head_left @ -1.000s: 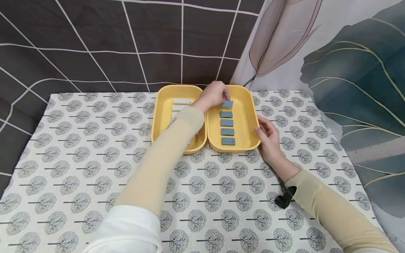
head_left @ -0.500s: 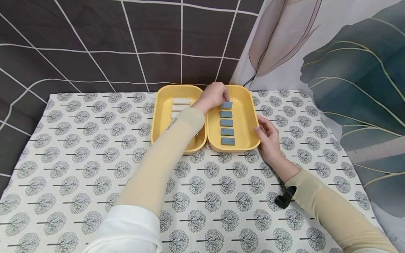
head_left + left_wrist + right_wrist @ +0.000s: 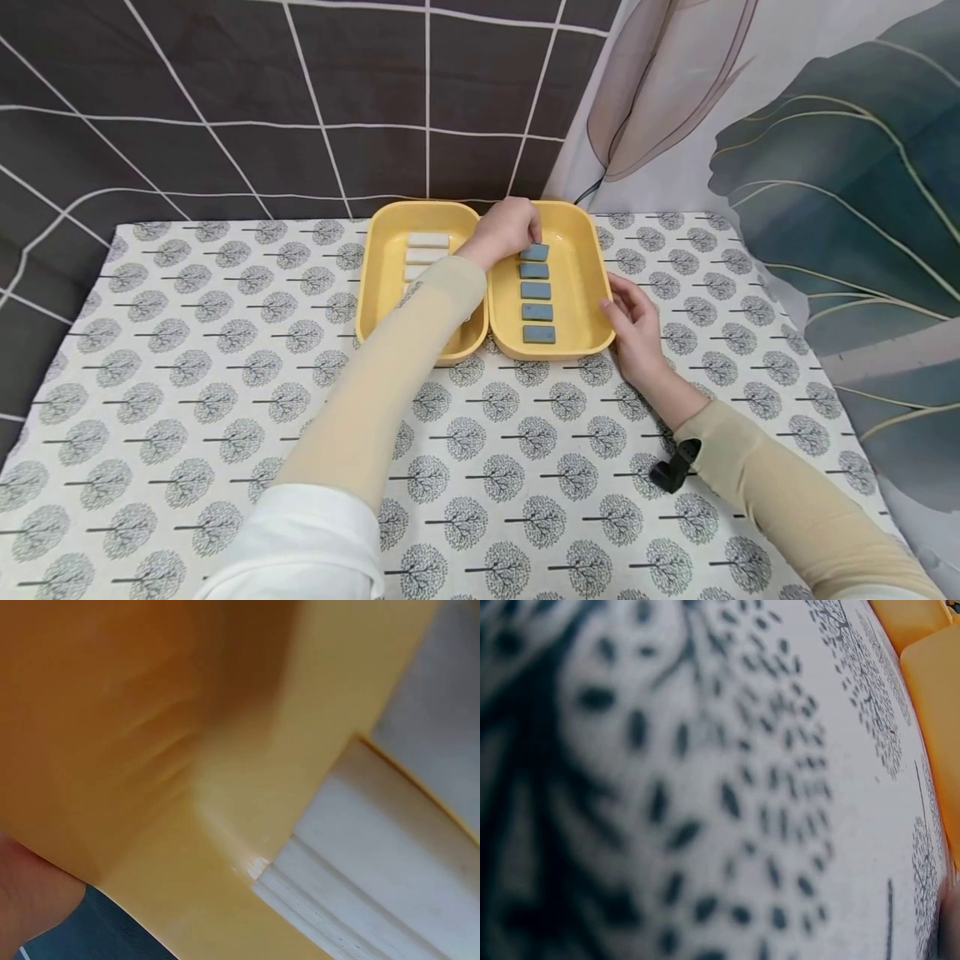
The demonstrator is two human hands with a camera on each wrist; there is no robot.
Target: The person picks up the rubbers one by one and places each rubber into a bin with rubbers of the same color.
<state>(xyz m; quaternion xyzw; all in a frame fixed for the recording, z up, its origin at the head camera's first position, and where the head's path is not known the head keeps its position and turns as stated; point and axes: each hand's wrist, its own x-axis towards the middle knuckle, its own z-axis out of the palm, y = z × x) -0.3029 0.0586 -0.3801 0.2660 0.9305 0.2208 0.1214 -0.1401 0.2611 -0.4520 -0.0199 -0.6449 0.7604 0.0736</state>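
In the head view my left hand point(image 3: 508, 225) reaches into the right yellow tray point(image 3: 585, 287). Its fingertips pinch a blue-grey rectangular block point(image 3: 534, 252), the farthest in a column of several such blocks; part of the grip is hidden. Just below lies another blue block point(image 3: 534, 271), level with the column. My right hand point(image 3: 637, 333) holds the right tray's outer side, thumb at the rim and fingers along the outside wall. White blocks point(image 3: 428, 240) lie in a column in the left yellow tray point(image 3: 378, 250), partly covered by my left forearm.
Both trays stand side by side near the far edge of a tree-print tablecloth point(image 3: 495, 467). Behind them hangs a dark grid-patterned cloth point(image 3: 375, 83). A leaf-patterned curtain point(image 3: 847, 250) hangs to the right. On the right sleeve sits a black wrist device point(image 3: 675, 467).
My left hand has moved slightly nearer with the pinched blue block, bringing it closer to the next to last block of the column. The right hand stays at the tray.
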